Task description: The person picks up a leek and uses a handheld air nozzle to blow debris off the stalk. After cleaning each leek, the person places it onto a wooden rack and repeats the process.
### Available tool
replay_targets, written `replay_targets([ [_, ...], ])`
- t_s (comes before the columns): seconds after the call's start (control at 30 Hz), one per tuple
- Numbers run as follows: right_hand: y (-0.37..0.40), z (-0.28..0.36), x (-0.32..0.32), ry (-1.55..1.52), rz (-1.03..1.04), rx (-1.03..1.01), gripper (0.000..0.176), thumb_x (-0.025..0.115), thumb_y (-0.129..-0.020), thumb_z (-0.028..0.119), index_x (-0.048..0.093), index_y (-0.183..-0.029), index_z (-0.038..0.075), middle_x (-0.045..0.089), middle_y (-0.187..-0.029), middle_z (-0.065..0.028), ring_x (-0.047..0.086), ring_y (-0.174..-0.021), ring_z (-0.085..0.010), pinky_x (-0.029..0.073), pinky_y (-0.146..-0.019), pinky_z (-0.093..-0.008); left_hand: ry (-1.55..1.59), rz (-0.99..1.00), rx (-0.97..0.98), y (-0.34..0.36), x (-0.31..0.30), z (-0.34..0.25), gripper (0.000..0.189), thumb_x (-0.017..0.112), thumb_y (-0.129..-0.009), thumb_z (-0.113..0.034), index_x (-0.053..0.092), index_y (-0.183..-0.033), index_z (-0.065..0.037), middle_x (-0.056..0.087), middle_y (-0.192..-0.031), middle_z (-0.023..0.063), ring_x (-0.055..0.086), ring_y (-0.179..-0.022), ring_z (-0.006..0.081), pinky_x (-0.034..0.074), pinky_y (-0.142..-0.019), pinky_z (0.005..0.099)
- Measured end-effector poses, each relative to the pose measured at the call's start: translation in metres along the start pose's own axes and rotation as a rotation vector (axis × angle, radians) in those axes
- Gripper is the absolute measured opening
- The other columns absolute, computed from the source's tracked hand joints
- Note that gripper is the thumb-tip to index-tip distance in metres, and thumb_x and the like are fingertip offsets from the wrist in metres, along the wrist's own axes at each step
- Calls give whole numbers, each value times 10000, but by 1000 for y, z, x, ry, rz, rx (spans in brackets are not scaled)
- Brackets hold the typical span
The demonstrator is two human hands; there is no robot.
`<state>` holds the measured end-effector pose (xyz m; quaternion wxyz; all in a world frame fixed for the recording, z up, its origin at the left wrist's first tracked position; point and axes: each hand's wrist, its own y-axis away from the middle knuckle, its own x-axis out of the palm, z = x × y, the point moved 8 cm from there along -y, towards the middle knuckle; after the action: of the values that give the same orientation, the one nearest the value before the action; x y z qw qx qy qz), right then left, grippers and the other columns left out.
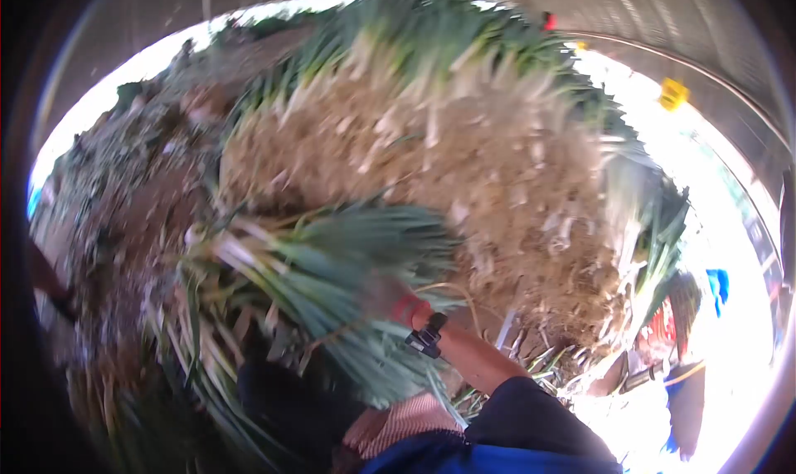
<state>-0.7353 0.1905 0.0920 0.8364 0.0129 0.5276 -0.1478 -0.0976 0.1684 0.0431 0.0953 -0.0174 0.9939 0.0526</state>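
My right hand (385, 296), smeared by motion, lies over the green leaves of a bundle of leeks (290, 262). Its fingers do not show clearly. A red band (408, 310) and a dark wristwatch (426, 335) sit at the wrist. Beside the hand curves a thin tan strip (456, 290), and a similar strip crosses the leaves lower down. The bundle lies with its pale root ends to the left and its leaves to the right. My left hand does not show; a dark-clothed part (290, 403) of my body is at the lower left.
Behind the bundle rises a large stack of leeks (414, 142), its earthy roots facing me. Loose leeks (207, 350) lie at the lower left, near leafy debris (133, 192). Someone's leg (50, 279) shows at the left edge. A yellow tag (673, 94) hangs at the upper right.
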Motion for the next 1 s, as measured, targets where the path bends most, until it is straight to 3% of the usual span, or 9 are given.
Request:
replay_targets([
  [0.1,14,36,124,-68,229,-159,434,691,-947,460,745,-967,30,737,-870,-244,715,-846,-475,563,-778,-550,-47,-296,-161,66,-39,33,256,692,-1028,-160,728,-1193,32,723,-952,40,634,-872,121,509,-757,293],
  [0.13,18,45,136,-161,343,-95,423,700,-941,443,749,-999,28,739,-917,-256,717,-895,-477,564,-801,-550,55,-269,-311,81,-40,55,387,757,-988,-149,710,-1305,68,764,-1128,82,671,-968,136,557,-849,298],
  [0.23,14,86,141,-60,254,-270,485,680,-947,488,737,-1201,79,740,-1066,-252,708,-1045,-444,550,-908,-552,-70,-350,-294,107,-37,92,340,748,-994,-152,727,-1272,42,771,-1138,63,683,-999,125,554,-899,282],
  [0.4,0,137,162,-27,466,-212,593,700,-944,497,668,-1370,84,696,-1263,-250,663,-1203,-428,526,-1017,-526,-84,-350,-370,130,-23,95,334,745,-993,-159,730,-1265,35,780,-1140,67,696,-1029,138,550,-939,293],
  [0.63,-14,156,224,-133,593,-187,565,714,-937,422,673,-1383,78,688,-1320,-261,641,-1245,-431,513,-1071,-486,-42,-428,-195,70,-10,56,447,745,-973,-196,684,-1335,59,765,-1255,139,711,-1141,206,545,-991,334],
  [0.73,-17,172,228,-63,576,-240,585,709,-933,451,668,-1384,80,685,-1312,-277,636,-1245,-443,509,-1077,-490,-270,-403,-218,25,-19,90,496,740,-1002,-142,602,-1421,85,686,-1401,193,653,-1291,254,497,-1116,353],
  [0.87,-25,182,229,283,503,-273,633,750,-888,487,621,-1426,179,684,-1290,-199,686,-1171,-412,542,-996,-521,-627,-329,-298,-30,-8,67,665,797,-956,-292,574,-1479,51,629,-1467,247,622,-1358,327,466,-1162,388],
  [0.9,-27,183,238,317,482,-311,568,725,-912,439,612,-1425,224,674,-1277,-158,700,-1143,-380,551,-957,-513,-598,-329,-350,-35,-13,75,817,805,-919,-443,530,-1539,11,597,-1507,243,595,-1386,367,442,-1185,409],
  [1.0,-34,173,258,479,457,-372,489,675,-956,346,612,-1425,226,667,-1299,-164,694,-1158,-379,557,-946,-511,-680,-321,-428,-63,3,89,888,786,-903,-542,494,-1591,-65,577,-1536,224,593,-1381,392,439,-1186,432],
])
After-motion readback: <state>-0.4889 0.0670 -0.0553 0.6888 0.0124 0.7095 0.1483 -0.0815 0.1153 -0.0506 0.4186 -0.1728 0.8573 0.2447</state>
